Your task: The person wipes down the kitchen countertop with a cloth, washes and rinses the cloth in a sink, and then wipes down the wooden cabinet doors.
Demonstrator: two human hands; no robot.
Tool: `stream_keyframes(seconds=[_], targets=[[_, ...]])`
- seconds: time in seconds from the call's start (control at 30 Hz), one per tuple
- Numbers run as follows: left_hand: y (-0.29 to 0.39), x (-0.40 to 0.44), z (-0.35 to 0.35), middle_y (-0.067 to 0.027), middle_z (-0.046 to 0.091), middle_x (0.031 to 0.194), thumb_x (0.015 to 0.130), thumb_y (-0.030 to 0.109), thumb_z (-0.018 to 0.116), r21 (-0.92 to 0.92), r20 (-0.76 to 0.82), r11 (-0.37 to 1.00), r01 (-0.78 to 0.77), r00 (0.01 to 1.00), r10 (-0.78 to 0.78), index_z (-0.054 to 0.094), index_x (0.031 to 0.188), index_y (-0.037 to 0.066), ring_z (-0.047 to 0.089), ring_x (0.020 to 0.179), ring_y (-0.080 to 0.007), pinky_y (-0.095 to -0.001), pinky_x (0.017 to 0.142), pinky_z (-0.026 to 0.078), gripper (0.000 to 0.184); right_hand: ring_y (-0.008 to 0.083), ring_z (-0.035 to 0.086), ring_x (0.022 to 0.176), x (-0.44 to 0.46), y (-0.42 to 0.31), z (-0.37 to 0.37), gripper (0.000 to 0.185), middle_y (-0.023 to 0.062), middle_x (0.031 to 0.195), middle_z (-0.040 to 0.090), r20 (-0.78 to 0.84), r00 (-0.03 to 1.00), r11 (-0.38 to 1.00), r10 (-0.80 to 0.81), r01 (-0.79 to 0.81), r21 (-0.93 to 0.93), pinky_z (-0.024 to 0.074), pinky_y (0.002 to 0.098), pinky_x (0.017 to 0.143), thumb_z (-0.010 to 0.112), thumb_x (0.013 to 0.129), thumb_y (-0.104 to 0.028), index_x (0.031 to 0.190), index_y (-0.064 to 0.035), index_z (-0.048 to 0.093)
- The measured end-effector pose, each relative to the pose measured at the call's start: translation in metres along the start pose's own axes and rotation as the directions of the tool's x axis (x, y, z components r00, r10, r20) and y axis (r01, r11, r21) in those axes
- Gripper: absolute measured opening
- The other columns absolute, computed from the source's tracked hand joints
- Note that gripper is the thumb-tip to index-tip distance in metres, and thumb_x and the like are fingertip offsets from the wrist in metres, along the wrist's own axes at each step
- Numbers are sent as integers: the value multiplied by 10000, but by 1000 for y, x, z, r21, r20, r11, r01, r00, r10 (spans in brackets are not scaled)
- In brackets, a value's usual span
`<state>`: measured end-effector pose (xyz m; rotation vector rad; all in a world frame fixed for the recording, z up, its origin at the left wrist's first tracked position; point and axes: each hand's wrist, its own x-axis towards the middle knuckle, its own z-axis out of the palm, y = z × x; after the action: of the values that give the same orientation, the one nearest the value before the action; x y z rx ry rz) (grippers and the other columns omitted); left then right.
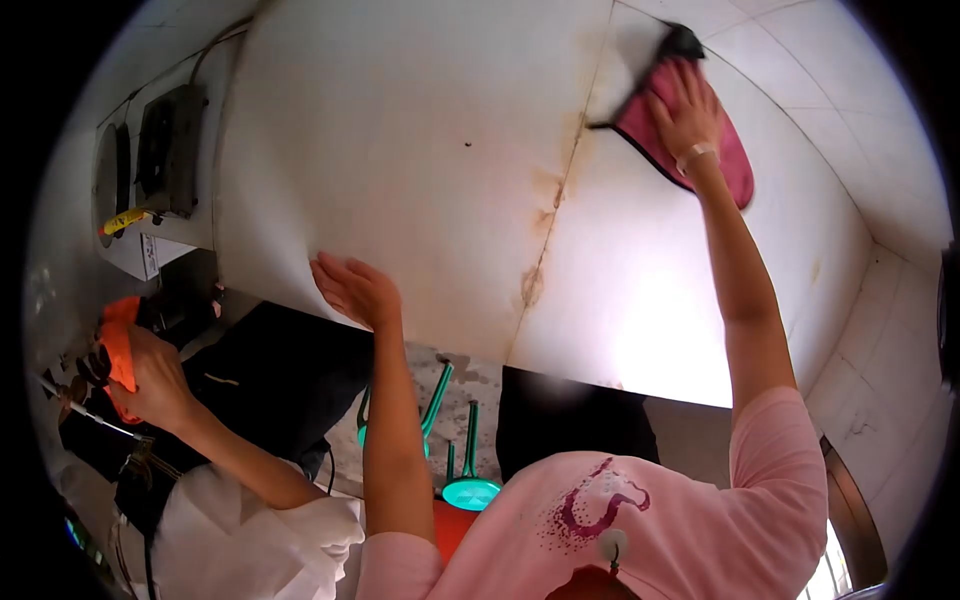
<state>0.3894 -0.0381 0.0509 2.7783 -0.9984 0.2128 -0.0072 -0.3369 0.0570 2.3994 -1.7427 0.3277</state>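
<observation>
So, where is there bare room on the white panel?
Beyond the left hand, left of the stained seam, apart from a dark speck; also between that seam and the right forearm, nearer than the pink cloth. Crowded: upper right, where the right hand lies on that cloth.

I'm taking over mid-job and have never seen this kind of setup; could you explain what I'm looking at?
There is no machine here, just a person's two bare hands. The only picture comes from a camera on that person's head, looking forward and down; its lens bends the edges. The right hand lies flat on a pink cloth with dark edging, spread on a white surface. Brown stains run along the surface's seam. The left hand is open and holds nothing; I can't tell whether it touches the surface. At far left, another person's hand holds an orange cloth.
</observation>
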Motion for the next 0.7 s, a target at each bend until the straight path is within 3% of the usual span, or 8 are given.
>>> stream_keyframes(seconds=[0.2, 0.23, 0.27, 0.47, 0.53, 0.6, 0.63, 0.7], targets=[[-6, 1, 4, -178, 360, 1426, 962, 229, 390, 52, -35, 998, -24, 999, 26, 379, 1358, 14, 339, 1307, -328, -435, 1059, 276, 450, 337, 403, 1275, 16, -183, -15, 487, 127, 1373, 461, 25, 907, 844, -420, 380, 379, 278, 452, 1086, 523, 842, -325, 1302, -165, 514], [-5, 1, 3, -187, 374, 1408, 952, 221, 414, 42, -49, 999, -35, 998, 37, 385, 1351, 13, 354, 1290, -339, -441, 1051, 284, 451, 331, 409, 1272, 9, -210, -54, 450, 113, 1360, 477, 240, 791, 749, -563, 365, 553, 278, 451, 1088, 518, 847, -309, 1278, -181, 537], [-5, 3, 1, -195, 388, 1391, 943, 213, 437, 28, -64, 998, -48, 997, 50, 392, 1345, 11, 368, 1273, -350, -447, 1043, 292, 452, 320, 398, 1288, -34, -235, -31, 426, 99, 1350, 489, 17, 794, 636, -608, 473, 610, 270, 450, 1100, 513, 855, -293, 1265, -183, 548], [-34, 38, 0, -203, 418, 1312, 910, 199, 493, -123, 73, 986, -112, 990, 121, 412, 1307, 13, 384, 1239, -375, -473, 1045, 295, 446, 293, 325, 1358, -152, -237, -73, 471, 74, 1427, 418, -18, 552, 300, -834, 480, 824, 214, 442, 1148, 564, 849, -249, 1307, -149, 516], [-55, 59, 17, -207, 393, 1345, 919, 215, 480, -134, 54, 979, -151, 986, 160, 400, 1327, 24, 368, 1259, -374, -474, 1060, 283, 457, 285, 326, 1358, -141, -183, -66, 535, 83, 1427, 416, 213, 487, 469, -847, 498, 730, 226, 436, 1145, 577, 840, -231, 1354, -143, 459], [-48, 69, 11, -207, 340, 1407, 940, 248, 445, -151, 50, 973, -172, 982, 182, 366, 1373, 43, 333, 1304, -368, -476, 1075, 270, 486, 312, 327, 1352, -101, -125, -63, 603, 119, 1412, 421, 743, 486, 882, -461, 156, 445, 246, 440, 1133, 594, 785, -239, 1356, -117, 442], [-46, 70, 7, -205, 312, 1433, 954, 273, 417, -96, 74, 980, -172, 981, 180, 338, 1400, 58, 312, 1326, -360, -479, 1084, 260, 501, 336, 355, 1321, -87, -93, -92, 606, 146, 1404, 425, 553, 760, 927, -340, 171, 334, 250, 446, 1123, 589, 765, -230, 1341, -95, 454], [-45, 68, 2, -196, 249, 1485, 984, 332, 335, 6, 134, 985, -175, 976, 173, 264, 1452, 83, 274, 1365, -339, -484, 1106, 235, 535, 332, 383, 1288, -83, -1, -49, 566, 135, 1396, 436, 273, 953, 987, -129, 98, 125, 265, 460, 1095, 572, 804, -212, 1345, -91, 457]])
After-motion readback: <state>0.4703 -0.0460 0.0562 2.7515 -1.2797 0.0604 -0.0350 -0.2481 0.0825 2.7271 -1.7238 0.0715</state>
